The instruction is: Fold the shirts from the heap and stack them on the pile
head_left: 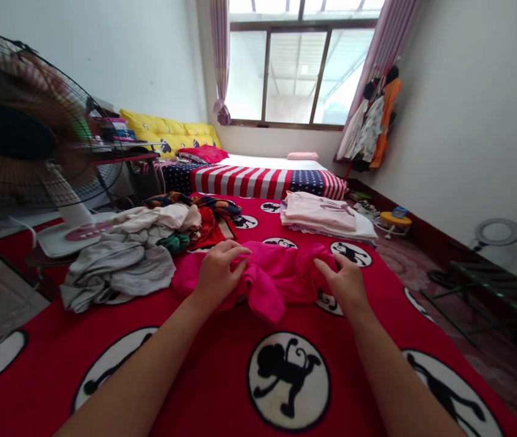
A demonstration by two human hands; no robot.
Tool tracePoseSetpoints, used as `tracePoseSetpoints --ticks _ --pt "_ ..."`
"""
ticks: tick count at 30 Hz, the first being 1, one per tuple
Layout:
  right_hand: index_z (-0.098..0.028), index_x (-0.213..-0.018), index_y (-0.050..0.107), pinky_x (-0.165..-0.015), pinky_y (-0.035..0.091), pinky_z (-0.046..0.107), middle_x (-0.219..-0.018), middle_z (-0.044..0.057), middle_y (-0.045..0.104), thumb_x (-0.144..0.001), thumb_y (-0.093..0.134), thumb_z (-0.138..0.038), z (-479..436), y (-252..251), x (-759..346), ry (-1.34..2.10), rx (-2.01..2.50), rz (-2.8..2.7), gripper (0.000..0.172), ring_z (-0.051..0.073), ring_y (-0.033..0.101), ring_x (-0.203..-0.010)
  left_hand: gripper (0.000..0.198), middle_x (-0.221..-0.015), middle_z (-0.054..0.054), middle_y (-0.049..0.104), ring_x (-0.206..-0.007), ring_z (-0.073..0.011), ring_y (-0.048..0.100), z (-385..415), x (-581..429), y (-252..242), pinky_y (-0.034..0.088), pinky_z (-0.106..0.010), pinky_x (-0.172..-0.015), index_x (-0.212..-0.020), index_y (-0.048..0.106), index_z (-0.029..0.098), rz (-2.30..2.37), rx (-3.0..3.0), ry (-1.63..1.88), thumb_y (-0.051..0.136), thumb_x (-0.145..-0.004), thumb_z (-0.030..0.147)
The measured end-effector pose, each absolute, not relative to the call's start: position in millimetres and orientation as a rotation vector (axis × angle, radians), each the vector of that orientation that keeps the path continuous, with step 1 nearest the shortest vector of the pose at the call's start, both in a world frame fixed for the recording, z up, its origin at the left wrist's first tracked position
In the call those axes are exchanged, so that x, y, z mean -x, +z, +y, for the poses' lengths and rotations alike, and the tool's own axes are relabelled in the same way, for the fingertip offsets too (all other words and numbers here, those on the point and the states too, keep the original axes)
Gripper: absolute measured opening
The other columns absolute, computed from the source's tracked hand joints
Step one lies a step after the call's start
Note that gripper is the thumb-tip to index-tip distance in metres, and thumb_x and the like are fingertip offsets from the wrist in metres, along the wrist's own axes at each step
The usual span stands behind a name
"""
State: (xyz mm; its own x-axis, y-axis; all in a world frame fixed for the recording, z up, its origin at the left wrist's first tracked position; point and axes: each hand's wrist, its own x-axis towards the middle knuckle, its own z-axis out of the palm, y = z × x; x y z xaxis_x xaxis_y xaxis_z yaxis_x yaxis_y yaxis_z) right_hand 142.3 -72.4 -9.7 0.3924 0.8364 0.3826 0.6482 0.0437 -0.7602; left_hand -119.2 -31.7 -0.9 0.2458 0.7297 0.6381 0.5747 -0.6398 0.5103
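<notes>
A crumpled bright pink garment [281, 276] lies across the red blanket [222, 376] in front of me; its exact kind does not show. My left hand [222, 273] is closed on its left part, thumb and fingers pinching the cloth. At the garment's right end, my right hand [343, 282] grips a bunched edge between thumb and fingers. A fold of the pink cloth hangs toward me between the hands. Left of it lies a heap of loose clothes [144, 243] in grey, cream, green and red. Beyond my right hand sits a stack of folded clothes [322, 215], pale pink on top.
A large standing fan [10, 130] is at the left. Behind the blanket stands a bed with a stars-and-stripes cover [240, 181]. To the right on the floor are a yellow stool [395, 218], a dark folding chair [497, 288] and a ring light [499, 232].
</notes>
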Motion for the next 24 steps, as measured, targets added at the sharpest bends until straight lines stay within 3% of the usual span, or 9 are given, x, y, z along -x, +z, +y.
tracePoseSetpoints --ticks 3,6,8,12,14,16,19,21,24 --pt "-0.022 -0.097 0.064 -0.076 0.051 0.031 -0.094 0.004 0.069 -0.076 0.066 -0.041 -87.2 -1.2 -94.9 0.845 1.066 -1.408 0.029 0.020 0.064 -0.089 0.028 -0.108 -0.007 0.067 -0.098 -0.0206 0.063 -45.4 107.2 6.3 0.049 -0.031 -0.087 -0.108 0.068 0.020 0.859 -2.133 1.266 0.060 -0.084 0.033" --pt "-0.025 -0.108 0.065 -0.089 0.050 0.031 -0.128 0.005 0.060 -0.077 0.068 -0.035 -96.9 1.4 -71.6 1.124 0.811 -1.408 0.033 0.022 0.056 -0.116 0.062 -0.118 -0.009 0.064 -0.101 -0.0223 0.063 -45.2 103.1 3.2 0.052 -0.032 -0.084 -0.132 0.052 0.022 0.778 -1.879 1.120 0.071 -0.075 0.036" --pt "-0.023 -0.102 0.067 -0.080 0.053 0.030 -0.122 0.006 0.064 -0.078 0.066 -0.035 -94.3 -3.1 -76.1 1.104 0.860 -1.321 0.026 0.022 0.062 -0.107 0.067 -0.103 -0.009 0.068 -0.090 -0.0213 0.066 -36.7 104.5 -5.1 0.053 -0.032 -0.077 -0.130 0.053 0.018 0.858 -1.706 1.107 0.074 -0.070 0.035" --pt "-0.018 -0.091 0.066 -0.062 0.052 0.029 -0.090 0.007 0.071 -0.074 0.065 -0.034 -70.2 -26.9 -110.6 0.761 1.156 -1.085 0.024 0.019 0.067 -0.074 0.040 -0.082 -0.008 0.070 -0.075 -0.0197 0.066 -18.5 109.1 -23.7 0.051 -0.030 -0.070 -0.100 0.068 0.012 0.990 -1.566 1.113 0.072 -0.068 0.035" --pt "-0.017 -0.095 0.064 -0.064 0.053 0.031 -0.094 0.009 0.070 -0.067 0.068 -0.030 -57.9 -40.5 -124.8 0.625 1.287 -1.051 0.032 0.021 0.067 -0.079 0.029 -0.081 -0.007 0.070 -0.075 -0.0196 0.065 -15.0 109.5 -28.6 0.050 -0.029 -0.070 -0.089 0.069 0.013 1.006 -1.612 1.124 0.070 -0.068 0.033" --pt "-0.017 -0.109 0.060 -0.068 0.054 0.033 -0.108 0.012 0.066 -0.060 0.071 -0.026 -51.0 -50.1 -129.8 0.611 1.351 -1.112 0.051 0.022 0.066 -0.084 0.020 -0.077 -0.005 0.068 -0.072 -0.0181 0.062 -16.0 108.2 -29.1 0.048 -0.028 -0.068 -0.081 0.067 0.014 1.023 -1.676 1.137 0.068 -0.069 0.030" --pt "-0.020 -0.126 0.050 -0.073 0.054 0.035 -0.124 0.013 0.059 -0.059 0.069 -0.021 -50.8 -54.6 -122.4 0.617 1.371 -1.289 0.070 0.019 0.066 -0.082 0.014 -0.071 -0.001 0.062 -0.067 -0.0139 0.056 -24.2 103.8 -21.9 0.044 -0.023 -0.062 -0.074 0.062 0.016 0.975 -1.685 1.145 0.067 -0.069 0.028" --pt "-0.019 -0.124 0.052 -0.075 0.053 0.036 -0.120 0.012 0.061 -0.063 0.066 -0.021 -53.4 -53.3 -114.7 0.602 1.370 -1.379 0.062 0.019 0.066 -0.082 0.017 -0.069 0.001 0.058 -0.064 -0.0113 0.053 -32.3 100.9 -13.3 0.041 -0.021 -0.058 -0.075 0.059 0.016 0.848 -1.562 1.112 0.068 -0.069 0.029" --pt "-0.016 -0.104 0.062 -0.076 0.053 0.036 -0.105 0.011 0.067 -0.068 0.066 -0.027 -55.3 -51.5 -110.0 0.620 1.359 -1.396 0.038 0.022 0.065 -0.084 0.024 -0.068 0.002 0.057 -0.057 -0.0095 0.051 -42.0 102.3 0.2 0.040 -0.020 -0.054 -0.079 0.057 0.017 0.676 -1.284 1.060 0.069 -0.068 0.034"
